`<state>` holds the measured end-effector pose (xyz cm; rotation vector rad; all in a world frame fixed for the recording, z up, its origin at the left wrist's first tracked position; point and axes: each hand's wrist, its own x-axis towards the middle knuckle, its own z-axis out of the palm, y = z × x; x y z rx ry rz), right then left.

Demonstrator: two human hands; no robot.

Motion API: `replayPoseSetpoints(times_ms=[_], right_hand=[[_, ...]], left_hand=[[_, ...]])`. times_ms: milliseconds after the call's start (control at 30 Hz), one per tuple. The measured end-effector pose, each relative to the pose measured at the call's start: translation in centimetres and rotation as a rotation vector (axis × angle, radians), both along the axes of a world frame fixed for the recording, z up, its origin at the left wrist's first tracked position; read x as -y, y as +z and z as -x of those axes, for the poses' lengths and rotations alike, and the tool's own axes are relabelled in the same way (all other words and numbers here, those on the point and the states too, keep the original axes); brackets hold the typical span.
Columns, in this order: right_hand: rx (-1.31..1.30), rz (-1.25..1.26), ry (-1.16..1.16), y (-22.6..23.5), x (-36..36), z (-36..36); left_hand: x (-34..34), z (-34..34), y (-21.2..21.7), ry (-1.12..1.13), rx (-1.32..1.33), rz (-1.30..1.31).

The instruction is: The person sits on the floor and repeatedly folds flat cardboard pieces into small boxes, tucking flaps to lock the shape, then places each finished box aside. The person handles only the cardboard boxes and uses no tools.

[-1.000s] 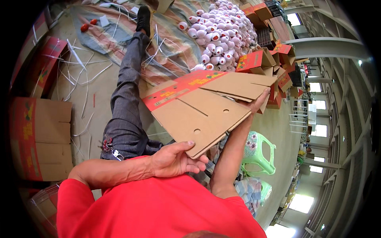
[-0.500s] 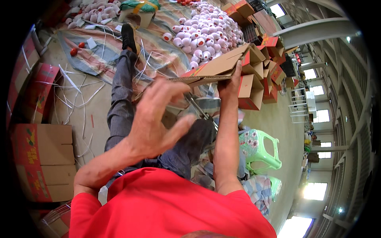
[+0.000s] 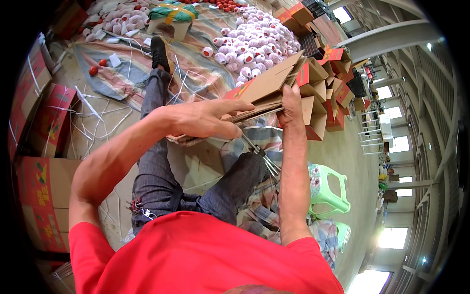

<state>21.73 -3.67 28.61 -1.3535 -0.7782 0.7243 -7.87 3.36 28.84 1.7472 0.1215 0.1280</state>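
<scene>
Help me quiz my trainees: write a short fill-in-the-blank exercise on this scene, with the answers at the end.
1. The person's ____ hand grips the right end of the folded cardboard carton.
2. The visible black shoe is on the ____ foot.
3. The floral-topped plastic stool is light ____.
4. The short-sleeved shirt is ____.

Missing words: right; left; green; red.

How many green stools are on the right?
2: a flowery-topped stool beside the right forearm, and another stool below it in view, partly behind checked cloth. More may be hidden.

Packing warehouse, steel beams (image 3: 387,41), netted fruit (image 3: 259,41), cartons (image 3: 316,111)
</scene>
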Motion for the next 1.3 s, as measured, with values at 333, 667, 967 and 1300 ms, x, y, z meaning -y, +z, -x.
replayPoseSetpoints(times_ms=[333, 667, 967, 1300], right_hand=[[0.083, -0.040, 0.150, 0.7, 3.6, 3.1], [0.039, -0.025, 0.109, 0.0, 6.6, 4.1], [0.149, -0.038, 0.067, 2.9, 7.1, 6.5], [0.202, -0.042, -0.118, 3.3, 3.6, 10.6]], left_hand=[[5.2, -0.3, -3.5, 0.240, 0.308, -0.182], [5.2, 2.1, -4.1, 0.144, 0.293, 0.343], [6.2, 1.7, -7.1, 0.214, 0.296, 0.213], [12.8, 1.1, -6.1, 0.451, 0.440, -0.126]])
